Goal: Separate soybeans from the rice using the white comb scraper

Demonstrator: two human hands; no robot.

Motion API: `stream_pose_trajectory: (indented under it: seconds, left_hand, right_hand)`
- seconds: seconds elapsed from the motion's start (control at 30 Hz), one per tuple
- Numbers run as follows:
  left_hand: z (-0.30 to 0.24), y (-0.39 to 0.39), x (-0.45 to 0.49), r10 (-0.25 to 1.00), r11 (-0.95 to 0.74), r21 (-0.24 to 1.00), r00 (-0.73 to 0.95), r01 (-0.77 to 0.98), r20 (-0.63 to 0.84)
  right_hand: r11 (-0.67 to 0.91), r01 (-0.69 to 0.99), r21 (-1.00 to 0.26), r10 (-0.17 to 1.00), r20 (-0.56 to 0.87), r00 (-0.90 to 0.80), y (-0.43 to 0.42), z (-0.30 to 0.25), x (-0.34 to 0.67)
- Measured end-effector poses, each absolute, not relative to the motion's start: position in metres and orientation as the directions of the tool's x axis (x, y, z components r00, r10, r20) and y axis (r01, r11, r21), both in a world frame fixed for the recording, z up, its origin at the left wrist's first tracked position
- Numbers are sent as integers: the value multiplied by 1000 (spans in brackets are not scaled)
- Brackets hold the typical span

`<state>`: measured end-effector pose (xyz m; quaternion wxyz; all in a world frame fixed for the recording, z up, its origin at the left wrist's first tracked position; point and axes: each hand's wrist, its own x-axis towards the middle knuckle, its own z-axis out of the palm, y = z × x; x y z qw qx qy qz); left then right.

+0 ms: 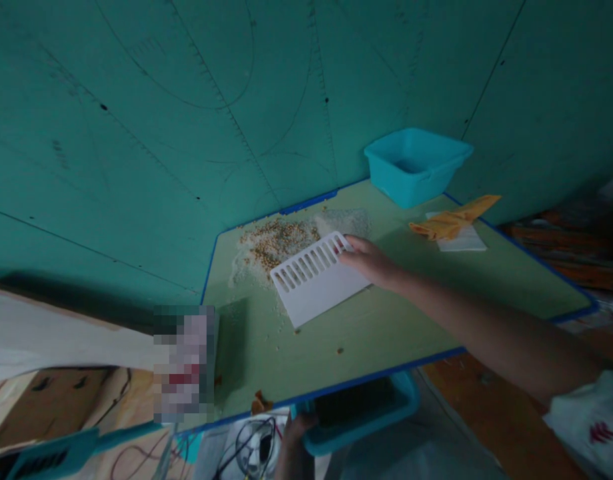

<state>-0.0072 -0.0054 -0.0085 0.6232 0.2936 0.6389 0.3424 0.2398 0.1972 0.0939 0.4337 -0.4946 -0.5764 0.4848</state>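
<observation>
Pale-green worktop | blue tub below its near edge, my left grip seemingly holding it, dimly seen | flat white plate, slotted along one side, over the worktop in my right grip | brown grains beyond

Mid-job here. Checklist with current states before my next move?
1. Right hand gripping the flat white slotted plate: ok, by its right end.
2. Left hand firm on the light-blue rectangular bin below the near edge of the pale-green, blue-edged table: cannot tell; it is at the bin's left end.
3. That bin's contents: cannot tell, too dark inside.
4. Small round tan grains and fine white grains in one compact heap: not ok, spread across the table's far side.
5. Crumpled orange cloth apart from the plate: ok, off to the right.
</observation>
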Motion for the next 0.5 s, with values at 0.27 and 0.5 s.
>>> stream_pose_trajectory:
  seconds: [0.27, 0.5]
  left_hand:
    - [-5, -4, -7, 813, 570, 818, -85, -84, -575]
    - [-3, -2, -8, 823, 551, 829, -98, -99, -559]
  right_hand:
    - [48, 101, -994, 986, 30, -167, 188, 88, 230]
    - [63, 105, -992, 960, 31, -277, 180, 88, 223]
